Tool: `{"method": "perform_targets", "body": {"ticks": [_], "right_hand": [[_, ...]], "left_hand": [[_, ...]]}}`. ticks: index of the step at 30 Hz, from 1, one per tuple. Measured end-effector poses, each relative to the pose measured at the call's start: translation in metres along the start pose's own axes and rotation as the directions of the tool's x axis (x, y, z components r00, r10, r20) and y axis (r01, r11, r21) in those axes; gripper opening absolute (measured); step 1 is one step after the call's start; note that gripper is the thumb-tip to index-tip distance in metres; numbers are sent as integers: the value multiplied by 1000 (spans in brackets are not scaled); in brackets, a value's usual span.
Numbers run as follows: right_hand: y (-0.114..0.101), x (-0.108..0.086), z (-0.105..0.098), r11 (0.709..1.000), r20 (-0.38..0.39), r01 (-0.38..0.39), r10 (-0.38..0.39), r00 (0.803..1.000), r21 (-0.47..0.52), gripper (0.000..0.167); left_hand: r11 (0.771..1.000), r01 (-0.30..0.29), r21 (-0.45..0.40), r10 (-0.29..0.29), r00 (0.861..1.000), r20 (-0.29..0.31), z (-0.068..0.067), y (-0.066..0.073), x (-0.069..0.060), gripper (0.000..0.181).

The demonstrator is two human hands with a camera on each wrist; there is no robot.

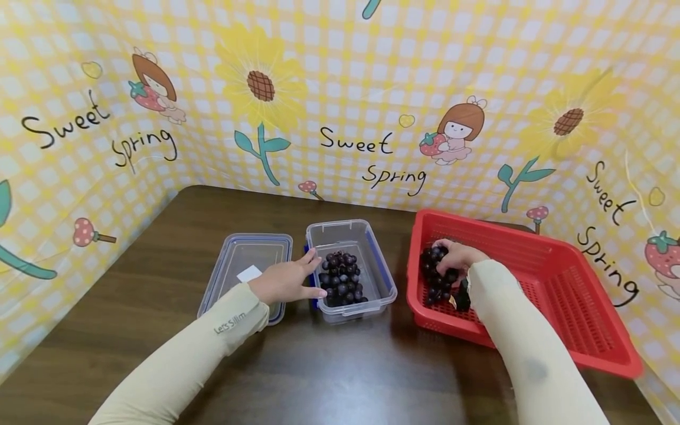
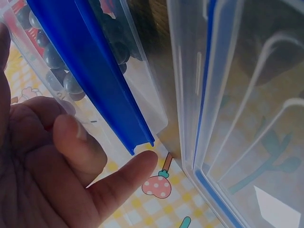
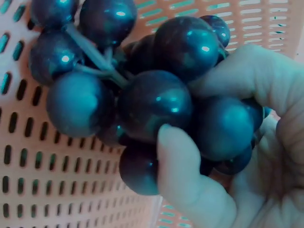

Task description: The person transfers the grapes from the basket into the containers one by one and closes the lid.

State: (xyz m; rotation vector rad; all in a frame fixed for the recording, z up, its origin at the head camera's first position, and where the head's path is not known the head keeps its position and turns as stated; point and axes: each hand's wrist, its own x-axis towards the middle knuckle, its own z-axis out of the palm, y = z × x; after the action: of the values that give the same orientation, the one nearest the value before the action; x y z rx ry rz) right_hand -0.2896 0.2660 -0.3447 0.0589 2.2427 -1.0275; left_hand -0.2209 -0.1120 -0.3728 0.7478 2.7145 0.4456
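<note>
Dark brown wooden table (image 1: 340, 366). On it, at right, a red slotted plastic basket (image 1: 600, 319); mid-table, a clear rectangular plastic box (image 1: 370, 277) holding dark purple round grapes (image 1: 342, 280); left of it, a clear blue-edged plastic lid (image 1: 255, 251). A dark grape bunch (image 3: 154, 104) is inside the basket, at its left end. Risk (judged): berries could split or come off if my thumb squeezes single ones; the box could slide if I lean on it. Pose: right hand (image 1: 461, 258) reaches down, thumb and fingers pinching the bunch; left hand (image 1: 289, 280) spread at the box's left rim, contact uncertain.
</note>
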Motion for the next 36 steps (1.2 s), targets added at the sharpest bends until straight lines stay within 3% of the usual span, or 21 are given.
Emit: {"method": "perform_targets", "body": {"ticks": [5,12,20,29,36], "right_hand": [[-5,1,-10,999,12,38,-37,999,-13,75],[-35,-30,-19,997,-84,5,-11,996,-73,73],[-58,-53,-31,993,-112,12,-25,993,-120,74],[-86,-60,-28,981,-93,60,-79,993,-185,81],[-108,-62,-11,974,-83,82,-101,991,-212,80]], "left_hand": [[1000,-8,27,9,1000,-22,-2,1,0,80],[999,-17,40,18,1000,-19,-3,2,1,81],[1000,-5,19,5,1000,-17,-2,1,1,83],[1000,7,19,-6,1000,-11,1,-1,1,83],[1000,-5,12,5,1000,-11,1,-1,0,82]]}}
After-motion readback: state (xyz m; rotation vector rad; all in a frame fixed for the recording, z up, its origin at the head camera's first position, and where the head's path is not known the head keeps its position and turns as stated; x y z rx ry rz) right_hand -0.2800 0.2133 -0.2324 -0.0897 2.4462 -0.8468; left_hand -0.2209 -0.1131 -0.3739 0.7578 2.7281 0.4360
